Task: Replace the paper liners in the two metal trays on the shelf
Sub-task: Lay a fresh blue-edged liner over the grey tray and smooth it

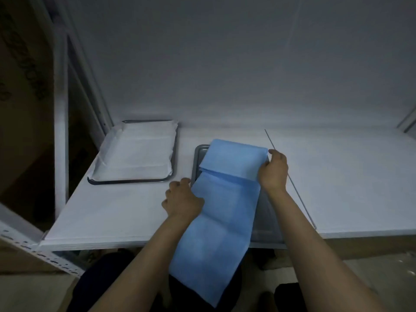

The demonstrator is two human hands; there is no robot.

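The left hand (182, 199) and right hand (273, 173) each gripped the blue paper liner (225, 206), draped over apparently a metal tray (199, 154).

Person's body, head view: left grip (182, 199) and right grip (273, 170) bare; 2 forearms (315, 239) uncovered to the frame edge; dark garment (105, 280) over lap and knees.
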